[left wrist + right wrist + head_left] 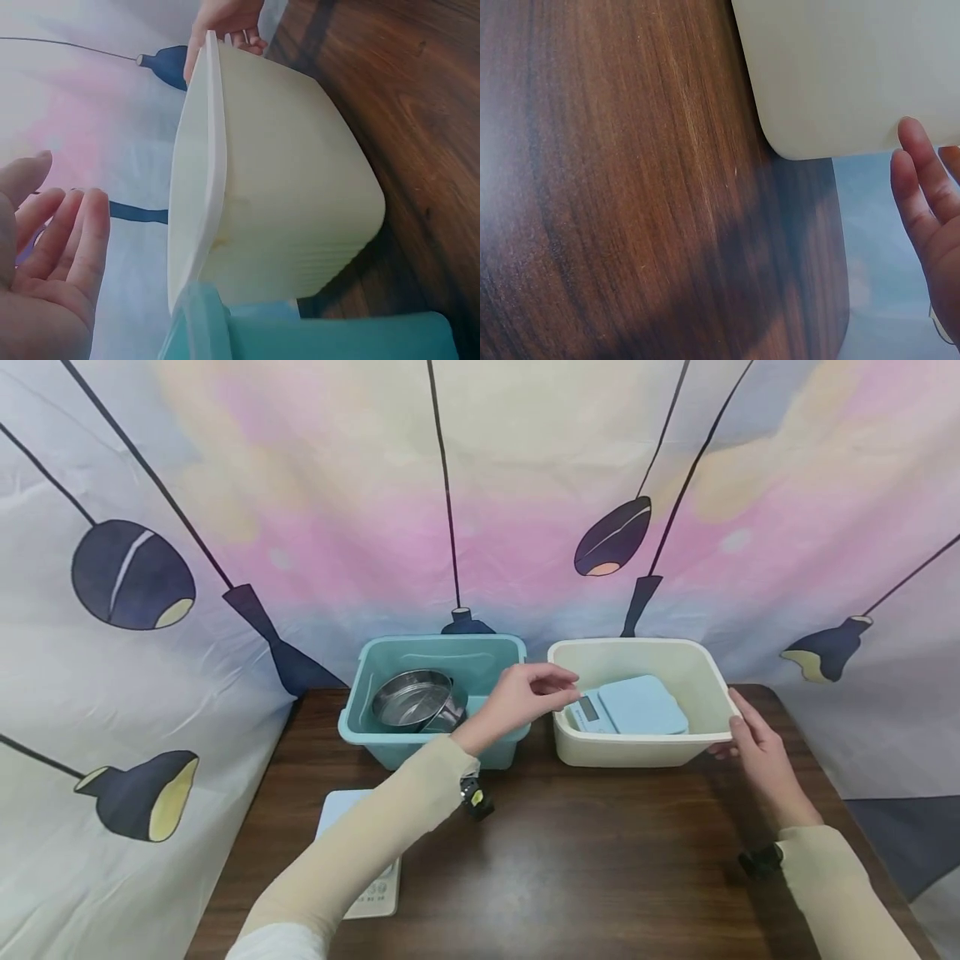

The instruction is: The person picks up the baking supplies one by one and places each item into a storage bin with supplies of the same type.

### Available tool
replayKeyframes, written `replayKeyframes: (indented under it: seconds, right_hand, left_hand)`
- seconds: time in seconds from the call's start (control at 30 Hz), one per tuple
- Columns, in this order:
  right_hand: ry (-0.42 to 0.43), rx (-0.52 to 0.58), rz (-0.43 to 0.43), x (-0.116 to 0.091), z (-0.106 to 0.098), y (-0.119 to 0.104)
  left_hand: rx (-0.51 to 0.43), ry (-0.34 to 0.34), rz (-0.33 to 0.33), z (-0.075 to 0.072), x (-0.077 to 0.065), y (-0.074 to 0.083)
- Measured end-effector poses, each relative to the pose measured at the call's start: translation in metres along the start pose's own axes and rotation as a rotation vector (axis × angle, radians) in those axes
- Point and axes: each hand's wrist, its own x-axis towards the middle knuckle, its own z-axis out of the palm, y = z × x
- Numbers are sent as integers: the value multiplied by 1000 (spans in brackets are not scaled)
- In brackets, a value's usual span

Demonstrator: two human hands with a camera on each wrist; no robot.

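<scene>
In the head view a cream plastic basin stands at the right, holding a light blue kitchen scale with a small dark display. My left hand is over the basin's left end, beside the scale. It holds nothing; its fingers are loosely bent, and the left wrist view shows the thumb apart from them. My right hand grips the basin's right rim, with fingers against the outer wall. From the right wrist, two fingertips are seen touching that wall.
Left of the cream basin stands a teal basin with a round metal sieve and a shiny metal piece. On the brown table, a flat pale blue and white device lies partly hidden under my left forearm. A printed cloth hangs behind.
</scene>
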Motion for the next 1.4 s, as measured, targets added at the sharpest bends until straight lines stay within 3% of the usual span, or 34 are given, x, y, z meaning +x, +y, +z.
replayKeyframes:
  seconds: [0.27, 0.53, 0.83, 1.17, 1.4]
  right_hand:
    - [-8, -18, 11, 0, -1, -2]
    - [-1, -1, 14, 1, 0, 0]
    - [-4, -6, 18, -2, 1, 1]
    - [-3, -9, 22, 0, -1, 2]
    - [-4, -9, 32, 1, -1, -1]
  left_hand:
    - [29, -12, -47, -12, -35, -1]
    - [43, -64, -2, -19, -69, -3]
    - [13, -77, -20, -26, -112, -7]
    - [43, -85, 1, -36, -161, -28]
    - [69, -30, -97, -47, -197, -60]
